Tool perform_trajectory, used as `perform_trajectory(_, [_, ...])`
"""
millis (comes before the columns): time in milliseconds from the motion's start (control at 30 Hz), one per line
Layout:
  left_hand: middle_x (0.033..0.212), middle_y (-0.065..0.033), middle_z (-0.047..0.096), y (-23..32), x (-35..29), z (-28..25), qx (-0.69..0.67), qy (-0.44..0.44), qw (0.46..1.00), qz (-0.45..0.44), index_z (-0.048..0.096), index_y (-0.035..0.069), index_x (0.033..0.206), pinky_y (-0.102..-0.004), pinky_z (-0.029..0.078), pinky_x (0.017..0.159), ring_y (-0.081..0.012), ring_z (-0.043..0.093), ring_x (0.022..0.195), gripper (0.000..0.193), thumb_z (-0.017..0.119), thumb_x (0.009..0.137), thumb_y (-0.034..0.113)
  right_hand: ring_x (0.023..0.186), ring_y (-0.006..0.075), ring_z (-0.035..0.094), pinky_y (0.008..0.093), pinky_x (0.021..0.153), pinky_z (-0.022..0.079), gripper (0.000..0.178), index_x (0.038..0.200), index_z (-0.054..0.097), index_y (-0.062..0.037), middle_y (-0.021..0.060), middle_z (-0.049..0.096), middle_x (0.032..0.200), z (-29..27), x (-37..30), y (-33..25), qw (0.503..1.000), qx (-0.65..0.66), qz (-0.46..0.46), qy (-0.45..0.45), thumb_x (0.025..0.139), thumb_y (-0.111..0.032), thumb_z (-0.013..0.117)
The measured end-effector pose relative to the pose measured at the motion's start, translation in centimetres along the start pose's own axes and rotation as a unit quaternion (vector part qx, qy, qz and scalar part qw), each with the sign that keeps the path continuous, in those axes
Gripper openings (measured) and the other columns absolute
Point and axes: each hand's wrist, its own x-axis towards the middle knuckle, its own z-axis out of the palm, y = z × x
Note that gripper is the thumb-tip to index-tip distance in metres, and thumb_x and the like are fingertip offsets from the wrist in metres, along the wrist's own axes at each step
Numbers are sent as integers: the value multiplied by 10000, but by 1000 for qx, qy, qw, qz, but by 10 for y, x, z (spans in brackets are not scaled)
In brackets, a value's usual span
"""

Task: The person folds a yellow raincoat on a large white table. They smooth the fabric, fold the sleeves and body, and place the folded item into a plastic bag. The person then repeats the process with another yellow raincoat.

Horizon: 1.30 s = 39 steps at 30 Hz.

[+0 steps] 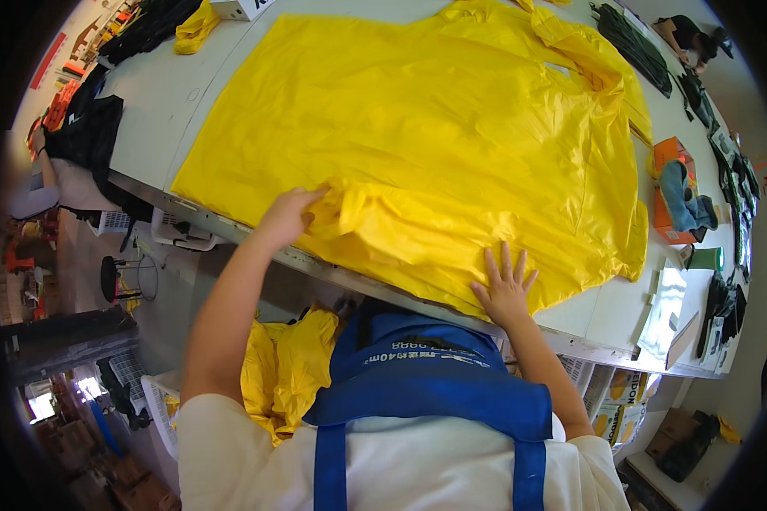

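Observation:
A shiny yellow raincoat (383, 102) lies spread across the white worktable, its collar end toward the right. My left hand (288, 220) is closed on the end of a yellow sleeve (400, 217) that lies along the near side of the coat. The cloth around that end is lifted and bunched; my thumb and fingers partly disappear at its edge. Pressed flat with fingers spread, my right hand (507, 285) rests on the coat farther right, near the table's front edge.
More yellow cloth (290, 366) hangs below the table edge by my left side. To the right are an orange box (673, 187) with blue-grey cloth, a green roll (706, 258) and dark folded garments (631, 51). Other people work at far left and far right.

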Motion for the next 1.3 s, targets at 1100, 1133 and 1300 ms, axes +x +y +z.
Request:
perform_trajectory(1100, [863,-158,636,-52,21,63,-201,161,945,-201,506,104,1272,-354,473,701,-282,577,740,483,675,850,266,1429,374,47,633,1086,13,609,1476,265,-279,33,140,1567,-4,43,55,960,-85,254,84,937,-540,372])
perform_trajectory(1133, [870,-153,640,-58,25,63,-168,144,955,-198,518,103,1258,-360,478,709,-298,590,753,490,666,848,327,1429,375,46,636,1084,12,611,1476,266,-278,34,142,1566,-4,44,56,960,-81,256,85,935,-541,375])
perform_trajectory(1300, [933,-165,645,-37,56,34,-99,170,953,-230,541,87,1211,-380,489,749,-307,609,830,521,647,824,419,1427,377,59,639,1082,23,614,1473,275,-277,33,153,1564,6,43,64,958,-100,246,109,929,-537,391])
